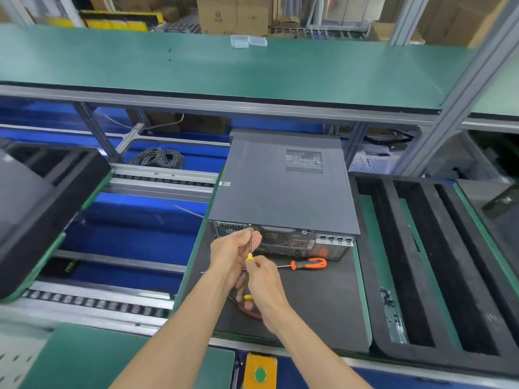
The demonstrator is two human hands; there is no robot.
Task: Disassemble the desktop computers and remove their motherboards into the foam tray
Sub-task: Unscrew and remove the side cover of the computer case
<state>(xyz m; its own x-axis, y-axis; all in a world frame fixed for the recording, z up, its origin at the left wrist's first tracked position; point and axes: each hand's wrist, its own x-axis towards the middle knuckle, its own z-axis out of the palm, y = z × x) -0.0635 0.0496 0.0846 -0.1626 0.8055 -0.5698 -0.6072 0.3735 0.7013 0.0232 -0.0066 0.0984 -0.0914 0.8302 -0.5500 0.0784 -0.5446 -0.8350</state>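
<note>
While gripping the yellow-handled screwdriver [248,272] in the right hand [262,282], fingers curled round the handle, pinching the shaft near the tip with the left hand [234,249] and steadying it at a screw on the upper rear edge of the desktop computer [283,189]. Judging best: keeping the shaft square to the screw, pressing in firmly while turning, avoiding cam-out. Lying just beside, on the dark mat: orange screwdriver [309,263]. Waiting to the right, beside the case: foam tray [421,248], slots holding no motherboard yet.
</note>
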